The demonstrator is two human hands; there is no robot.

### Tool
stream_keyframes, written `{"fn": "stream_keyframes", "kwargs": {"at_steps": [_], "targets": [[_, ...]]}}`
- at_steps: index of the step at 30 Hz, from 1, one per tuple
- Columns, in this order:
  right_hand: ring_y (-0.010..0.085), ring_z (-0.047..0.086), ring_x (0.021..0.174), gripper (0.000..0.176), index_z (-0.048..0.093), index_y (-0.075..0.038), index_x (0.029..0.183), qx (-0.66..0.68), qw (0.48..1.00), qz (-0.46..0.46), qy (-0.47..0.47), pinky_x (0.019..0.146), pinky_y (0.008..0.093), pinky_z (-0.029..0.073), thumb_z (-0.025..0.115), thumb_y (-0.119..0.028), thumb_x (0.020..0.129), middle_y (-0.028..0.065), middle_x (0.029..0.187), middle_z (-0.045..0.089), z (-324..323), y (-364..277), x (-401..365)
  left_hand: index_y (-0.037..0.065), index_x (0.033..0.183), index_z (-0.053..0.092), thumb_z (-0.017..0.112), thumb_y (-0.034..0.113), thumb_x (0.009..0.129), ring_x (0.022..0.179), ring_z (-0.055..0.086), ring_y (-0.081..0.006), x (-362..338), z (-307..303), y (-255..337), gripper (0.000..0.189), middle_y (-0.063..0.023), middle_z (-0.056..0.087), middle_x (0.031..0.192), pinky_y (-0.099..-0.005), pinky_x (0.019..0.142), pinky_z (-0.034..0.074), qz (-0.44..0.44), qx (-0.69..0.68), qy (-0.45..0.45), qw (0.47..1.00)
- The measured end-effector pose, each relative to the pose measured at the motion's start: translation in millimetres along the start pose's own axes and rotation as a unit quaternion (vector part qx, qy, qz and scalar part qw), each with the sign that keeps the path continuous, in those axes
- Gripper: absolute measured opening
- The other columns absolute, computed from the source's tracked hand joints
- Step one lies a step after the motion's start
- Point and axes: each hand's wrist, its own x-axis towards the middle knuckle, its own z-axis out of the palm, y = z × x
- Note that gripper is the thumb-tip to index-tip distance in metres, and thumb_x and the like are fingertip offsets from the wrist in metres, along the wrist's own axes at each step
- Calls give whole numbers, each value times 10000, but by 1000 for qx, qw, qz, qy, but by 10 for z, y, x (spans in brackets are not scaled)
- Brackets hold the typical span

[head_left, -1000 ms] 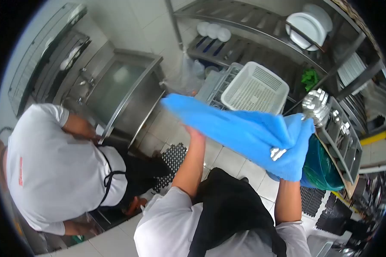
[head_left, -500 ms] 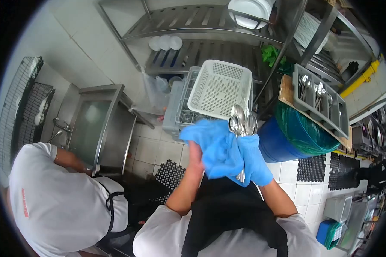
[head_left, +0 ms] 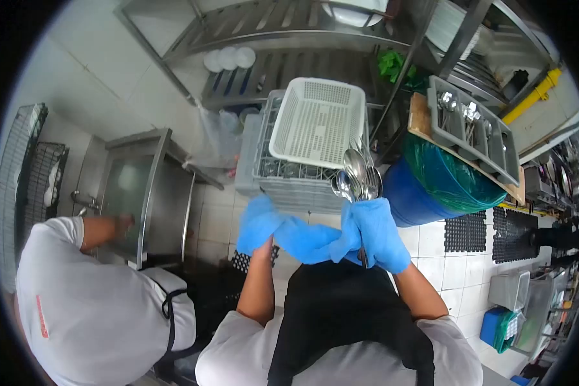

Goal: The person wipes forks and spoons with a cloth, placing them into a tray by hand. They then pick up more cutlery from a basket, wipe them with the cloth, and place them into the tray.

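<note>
My right hand (head_left: 381,239), covered by blue cloth, is closed around the handles of several spoons and forks (head_left: 360,172), their heads pointing up and away from me. The blue cloth (head_left: 305,240) stretches across to my left hand (head_left: 260,239), which grips its other end; the cloth hides its fingers. Just beyond the cutlery, a white perforated basket (head_left: 318,122) rests on grey glass racks (head_left: 264,161). A grey cutlery tray (head_left: 476,132) with sorted spoons and forks lies to the right on a wooden board (head_left: 420,116).
Under the board stands a blue bin (head_left: 413,190) with a green liner. Metal shelves (head_left: 289,77) hold plates and white ladles. On the left, a co-worker (head_left: 103,296) in a white shirt reaches over a metal sink (head_left: 125,186). Black mats (head_left: 465,233) lie on the floor.
My left hand has moved left, away from the cutlery, drawing the cloth out between my hands. The co-worker's arm has shifted over the sink, and the camera view has turned slightly.
</note>
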Motion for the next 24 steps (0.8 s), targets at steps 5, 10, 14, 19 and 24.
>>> {"fn": "stream_keyframes", "kwargs": {"at_steps": [5, 10, 14, 19, 24], "targets": [[263, 615, 594, 88, 580, -68, 601, -119, 986, 69, -93, 571, 362, 468, 621, -135, 642, 93, 616, 589, 139, -104, 68, 67, 961, 702, 612, 63, 730, 916, 643, -318, 290, -875, 1557, 247, -174, 663, 950, -390, 799, 498, -28, 375, -197, 905], [276, 585, 575, 61, 632, -86, 616, -378, 913, -9, -151, 613, 377, 474, 631, -140, 644, 93, 619, 598, 171, -70, 117, 37, 1091, 629, 554, 193, 891, 858, 637, -200, 214, -666, 927, 264, -101, 675, 961, -309, 714, 492, -62, -108, 61, 990], [292, 617, 629, 75, 603, -83, 612, -189, 974, 126, 25, 614, 390, 480, 643, -135, 648, 118, 609, 593, 304, -182, 109, 30, 1196, 557, 617, 244, 932, 803, 605, -112, 383, -577, 1707, 345, -29, 647, 949, -259, 660, 482, -91, -458, 75, 881], [279, 624, 615, 143, 559, -65, 607, -169, 973, 42, -149, 595, 375, 482, 659, -148, 667, 116, 592, 574, 367, 58, -17, 34, 1107, 605, 654, 129, 888, 697, 555, -74, 423, -318, 1807, 244, -11, 612, 878, -225, 567, 448, -70, -454, 55, 887], [225, 604, 598, 94, 577, -56, 666, 396, 854, 329, 68, 591, 339, 474, 645, -115, 696, 97, 621, 573, 516, 78, -185, 15, 951, 670, 640, 151, 894, 675, 544, -60, 422, -256, 1755, 151, -5, 619, 827, -236, 598, 441, 14, -216, 47, 975]]}}
